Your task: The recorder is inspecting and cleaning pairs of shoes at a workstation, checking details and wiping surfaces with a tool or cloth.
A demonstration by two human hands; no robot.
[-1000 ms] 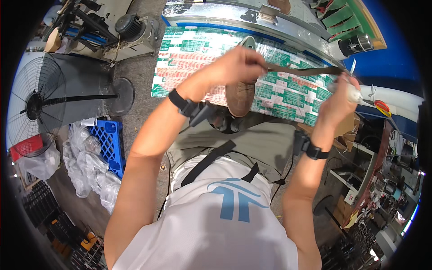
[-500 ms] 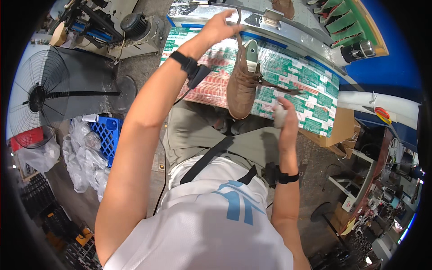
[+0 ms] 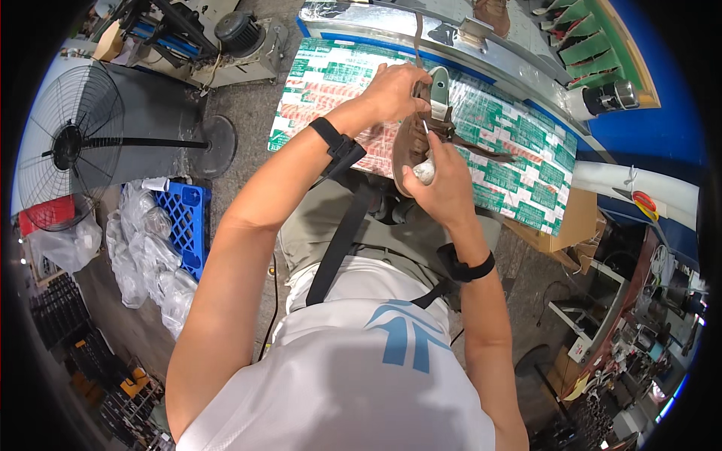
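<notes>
Your right hand (image 3: 449, 184), fingers wrapped round a white tool (image 3: 425, 171), is now joining your lowered left hand (image 3: 398, 90) at the brown shoe (image 3: 410, 148) on the taped table (image 3: 530, 177), left fingers curling beside it, grip unclear, both working close together.

Green-and-white printed tape with red-printed stretches (image 3: 541, 197) covers flat rectangular work surface (image 3: 320, 56): small capital lettering repeats in rows, pale on green bands; some of it sharp enough to read toward right end and lower right edge. Red print on left part blurred, not legible. White short-sleeved shirt (image 3: 338, 391) bears blue angular emblem (image 3: 395, 346) on chest, partly creased. Small white box-shaped device (image 3: 578, 349) at right carries tiny reddish mark, too small to read.
</notes>
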